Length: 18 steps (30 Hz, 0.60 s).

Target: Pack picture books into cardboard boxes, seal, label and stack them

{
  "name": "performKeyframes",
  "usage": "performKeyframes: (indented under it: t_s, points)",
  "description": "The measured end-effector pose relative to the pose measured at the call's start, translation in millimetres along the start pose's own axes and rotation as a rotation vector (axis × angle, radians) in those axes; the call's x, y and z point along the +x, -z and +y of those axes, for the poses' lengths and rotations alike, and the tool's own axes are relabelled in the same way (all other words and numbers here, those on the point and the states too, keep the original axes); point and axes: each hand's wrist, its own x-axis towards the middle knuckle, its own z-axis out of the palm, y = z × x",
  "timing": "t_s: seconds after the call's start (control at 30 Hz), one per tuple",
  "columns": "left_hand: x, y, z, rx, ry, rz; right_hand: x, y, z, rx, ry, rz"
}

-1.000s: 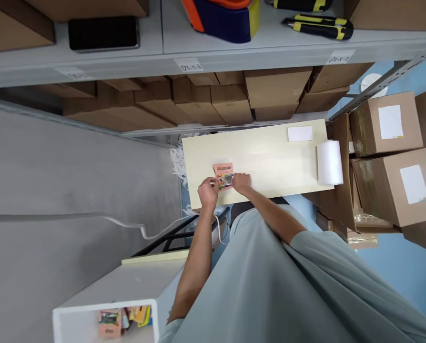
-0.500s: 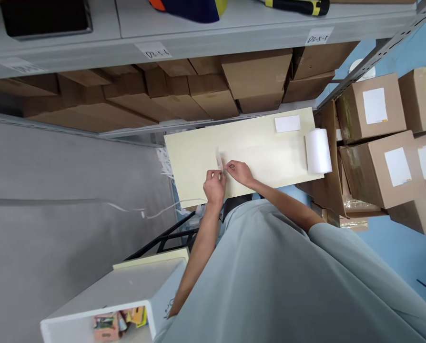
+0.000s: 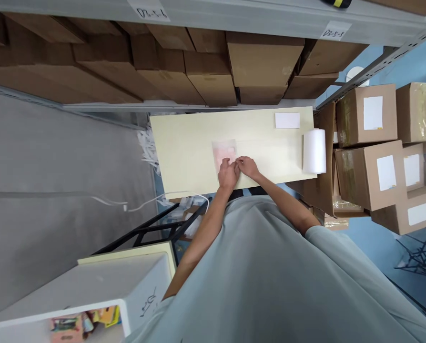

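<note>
Pale wooden table (image 3: 184,143) beside stacked cardboard boxes (image 3: 373,143).

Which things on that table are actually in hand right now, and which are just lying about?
In hand:
left hand and right hand, meeting at the near edge of the pale pink packet, which lies flat on the table.

Lying about:
white card
white roll
cardboard boxes
white bin of colourful packets

Table (image 3: 184,147): pink sheet (image 3: 223,151), roll (image 3: 314,151), label (image 3: 287,120).
</note>
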Motion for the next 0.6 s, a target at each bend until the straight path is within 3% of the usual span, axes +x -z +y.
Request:
performKeyframes:
  t_s: [0.13,0.27,0.4,0.6]
  points:
    - [0.6,0.4,-17.1,-0.095,0.000,0.106,1.0,-1.9,2.4,-0.065,-0.015,0.055]
    - [7.6,12.0,-46.3,-0.121,0.170,0.243,6.3,-8.5,-0.4,-0.033,0.002,0.016]
    - [16.9,16.8,-65.5,-0.126,0.273,0.208,11.9,-14.3,-1.3,-0.010,-0.089,0.002]
    - [21.3,12.3,-61.8,-0.146,0.224,0.186,14.9,-16.4,-4.3,0.013,-0.183,-0.007]
